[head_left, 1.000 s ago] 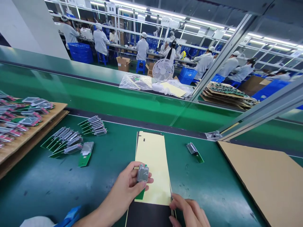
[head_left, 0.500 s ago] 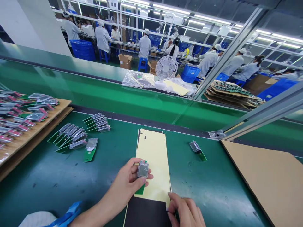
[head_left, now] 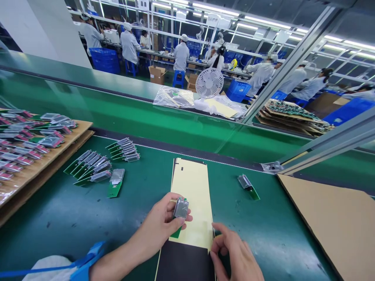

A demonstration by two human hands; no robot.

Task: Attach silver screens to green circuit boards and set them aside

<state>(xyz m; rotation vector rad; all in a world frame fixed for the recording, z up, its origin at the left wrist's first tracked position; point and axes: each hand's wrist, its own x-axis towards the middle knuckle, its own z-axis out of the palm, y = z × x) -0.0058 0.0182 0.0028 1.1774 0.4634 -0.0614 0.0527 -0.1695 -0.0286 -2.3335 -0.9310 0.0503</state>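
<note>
My left hand [head_left: 165, 218] holds a small green circuit board with a grey screen [head_left: 181, 208] over the yellow backing sheet [head_left: 191, 183]. Its thumb lies on the board's near part, and the screen faces up. A black area [head_left: 186, 261] covers the near end of the sheet. At the sheet's right edge is my right hand [head_left: 234, 249], its index finger extended and its thumb and middle finger close together. Whatever may be between those fingertips is too small to make out.
Rows of similar boards [head_left: 93, 166] lean at the left, beside a single flat board [head_left: 116, 182]. More fill a cardboard-lined stack [head_left: 79, 132]. Another board [head_left: 248, 186] lies right of the sheet. Brown cardboard [head_left: 328, 218] covers the right side. A white fan [head_left: 209, 82] stands behind the green partition.
My right hand has moved slightly up along the sheet's right edge, and its index finger has lifted apart from the thumb. My left hand still holds the board. The view has shifted slightly.
</note>
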